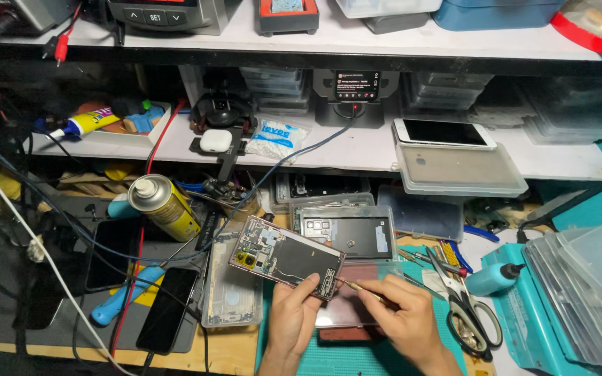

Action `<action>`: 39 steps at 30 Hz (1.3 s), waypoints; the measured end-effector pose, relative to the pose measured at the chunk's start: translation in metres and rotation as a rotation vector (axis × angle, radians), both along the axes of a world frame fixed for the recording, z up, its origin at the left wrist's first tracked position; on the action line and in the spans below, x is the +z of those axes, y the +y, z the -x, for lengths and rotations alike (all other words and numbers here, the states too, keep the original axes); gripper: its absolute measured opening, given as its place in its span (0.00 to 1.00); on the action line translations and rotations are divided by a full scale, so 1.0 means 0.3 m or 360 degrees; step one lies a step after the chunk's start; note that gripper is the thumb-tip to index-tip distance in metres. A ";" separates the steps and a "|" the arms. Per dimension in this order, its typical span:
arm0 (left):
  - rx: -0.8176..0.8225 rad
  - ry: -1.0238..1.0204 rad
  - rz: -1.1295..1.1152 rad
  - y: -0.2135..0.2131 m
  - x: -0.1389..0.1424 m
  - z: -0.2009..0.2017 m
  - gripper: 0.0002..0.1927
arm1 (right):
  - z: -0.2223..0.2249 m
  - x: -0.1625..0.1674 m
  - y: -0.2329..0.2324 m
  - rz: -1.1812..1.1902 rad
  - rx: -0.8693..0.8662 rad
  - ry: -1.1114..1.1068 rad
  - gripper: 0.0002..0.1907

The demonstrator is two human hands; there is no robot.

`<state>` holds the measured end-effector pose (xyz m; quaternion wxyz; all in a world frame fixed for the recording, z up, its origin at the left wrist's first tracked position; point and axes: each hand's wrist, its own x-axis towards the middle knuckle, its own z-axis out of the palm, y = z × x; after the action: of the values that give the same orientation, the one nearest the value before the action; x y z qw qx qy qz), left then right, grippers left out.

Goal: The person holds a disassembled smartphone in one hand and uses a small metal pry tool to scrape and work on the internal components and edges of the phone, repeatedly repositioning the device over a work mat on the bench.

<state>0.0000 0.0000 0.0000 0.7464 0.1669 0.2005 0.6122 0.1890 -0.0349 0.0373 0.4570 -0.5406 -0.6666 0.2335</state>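
Teal mat: the cutting mat [357,351] lies nearest me on the table, under both my wrists.
Left hand: my left hand [292,317] is closed round the near end of the opened phone [287,257], thumb on its near edge and fingers underneath, lifting it off the mat.
Right hand: my right hand [405,315] is pinched shut on a thin metal tool [358,286], whose tip touches the phone's lower right corner.
Phone's look: back cover off, pinkish metal frame, a black plate over most of the middle, a green board and camera modules at the far left end; it is tilted, with the left end further from me.
Under the phone: a pinkish panel [357,306] lies flat on the mat, partly hidden by my hands.
Right of my hands: black-handled scissors [465,306] lie on the mat, a small teal bottle [494,278] just beyond them, and clear plastic boxes [587,292] stacked at the far right.
Left of my hands: a clear tray [231,296] lies just beside the phone, then a dark phone face down [167,310] and a blue-handled tool [123,296].
Further back: a yellow spray can [165,207] lies on its side, and a clear case holding a grey phone back [346,233] sits just behind the opened phone.
Shelf: a white phone [444,132], a white earbud case [215,141] and a small lit screen on a stand [357,87] sit on the white shelf [357,157].
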 end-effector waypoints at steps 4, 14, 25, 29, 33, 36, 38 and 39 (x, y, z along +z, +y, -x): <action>0.0020 0.0045 -0.0057 -0.017 -0.008 -0.013 0.19 | -0.013 0.012 -0.010 -0.0023 -0.0037 -0.0024 0.10; 0.0060 0.0251 -0.0049 -0.059 -0.025 -0.050 0.15 | -0.020 0.031 -0.033 -0.0027 -0.0045 -0.0059 0.10; 0.0229 0.1354 -0.0242 -0.104 -0.107 -0.107 0.11 | -0.070 -0.061 -0.039 0.0091 0.0038 0.0176 0.08; 0.0209 0.1510 -0.0240 -0.125 -0.109 -0.150 0.13 | -0.118 -0.129 -0.019 0.0626 -0.0081 0.0474 0.09; 0.0315 0.1763 -0.0470 -0.122 -0.109 -0.186 0.13 | -0.161 -0.155 -0.007 0.0877 -0.0063 0.0666 0.10; 0.0213 0.1903 -0.0391 -0.114 -0.107 -0.204 0.18 | -0.165 -0.147 -0.016 0.0614 -0.0027 0.0579 0.09; 0.0207 0.1900 -0.0424 -0.116 -0.105 -0.209 0.20 | -0.165 -0.136 -0.025 0.0308 0.0017 0.0406 0.09; 0.0284 0.1871 -0.0538 -0.110 -0.102 -0.208 0.18 | -0.165 -0.131 -0.024 0.0145 0.0049 0.0301 0.09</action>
<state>0.0624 -0.0331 -0.0305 0.4201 0.5750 0.4917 0.5010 0.2384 -0.0421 -0.0021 0.4892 -0.5262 -0.6174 0.3205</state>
